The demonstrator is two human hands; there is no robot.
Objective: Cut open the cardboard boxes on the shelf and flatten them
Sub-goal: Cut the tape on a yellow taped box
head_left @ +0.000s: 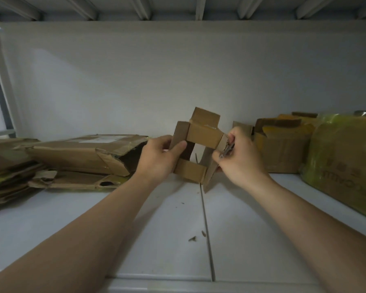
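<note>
At the left of the white metal shelf (178, 229), a stack of flattened brown cardboard boxes (72, 161) is seen lying. Just right of it, the left wall of a small brown cardboard box (201, 136), already open at both ends so that it can be seen through, is gripped by the left hand (159, 157), the thumb curled over the wall's inner face. The box is held at mid-shelf with its lower corner close to the surface; whether it touches cannot be told. At its right edge, a small metallic cutter (227, 150) is pinched in the curled fingers of the right hand (237, 157). Further right, brown taped boxes (283, 149) and a green-wrapped carton (347, 161) stand unflattened. A slip is judged the main risk: if the blade were forced through the thin wall, it could be carried across the hollow toward the left thumb, or the unsupported box could be twisted and crushed.
</note>
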